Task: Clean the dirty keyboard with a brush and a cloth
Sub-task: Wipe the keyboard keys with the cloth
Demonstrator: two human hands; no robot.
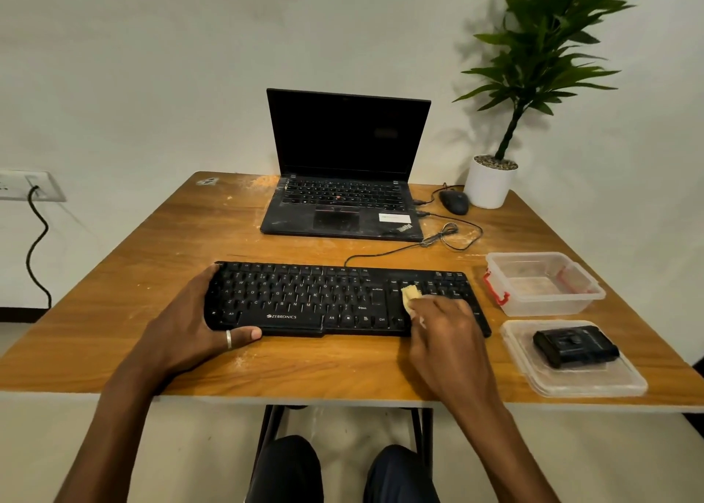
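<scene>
Right hand fingers pinch cloth against keyboard.

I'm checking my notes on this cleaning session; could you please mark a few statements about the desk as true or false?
1. The left hand grips the keyboard at its left end. True.
2. The right hand holds the cloth on the keyboard's left half. False: it is on the right part.
3. The laptop is closed. False: it stands open, screen dark.
4. The mouse lies beside the white plant pot. True.
</scene>
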